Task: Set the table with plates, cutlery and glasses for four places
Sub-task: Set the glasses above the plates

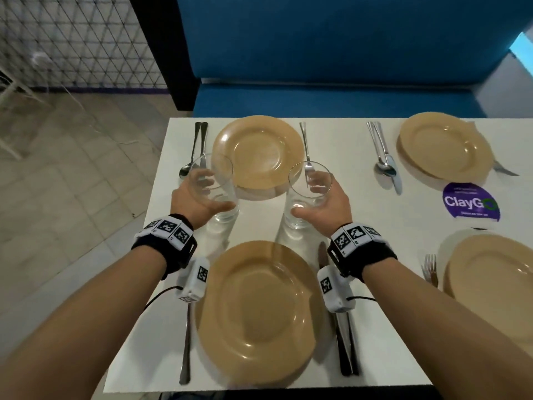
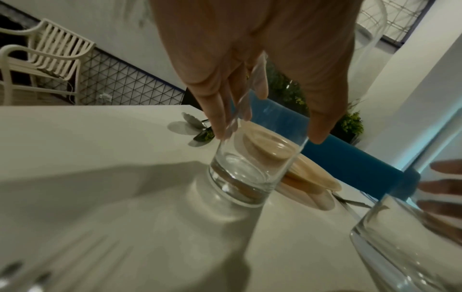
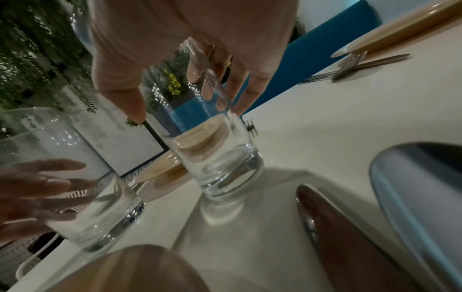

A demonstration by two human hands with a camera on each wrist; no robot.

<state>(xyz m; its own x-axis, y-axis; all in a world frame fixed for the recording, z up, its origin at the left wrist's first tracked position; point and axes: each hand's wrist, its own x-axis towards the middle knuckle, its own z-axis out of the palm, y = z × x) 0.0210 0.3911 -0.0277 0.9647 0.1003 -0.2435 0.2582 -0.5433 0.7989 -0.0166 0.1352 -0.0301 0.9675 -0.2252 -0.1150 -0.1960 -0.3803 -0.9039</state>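
Note:
Two clear empty glasses stand on the white table [image 1: 360, 226] between the near plate [image 1: 256, 313] and the far plate [image 1: 256, 153]. My left hand [image 1: 215, 193] grips the left glass [image 1: 223, 210], fingers on its far side, thumb on the near side. My right hand [image 1: 307, 197] grips the right glass [image 1: 298, 217] the same way. The left wrist view shows the left glass [image 2: 250, 168] with its base on the table under my left hand [image 2: 272, 130]. In the right wrist view my right hand [image 3: 187, 106] wraps the right glass [image 3: 220, 158].
Two more tan plates [image 1: 444, 145] [image 1: 496, 284] lie at the right. Cutlery flanks the plates: a spoon and knife [image 1: 199, 148], a fork [image 1: 307, 148], another fork [image 1: 186, 342], a knife [image 1: 346, 342]. A purple sticker [image 1: 470, 202] lies flat. A blue bench [image 1: 346, 96] runs behind.

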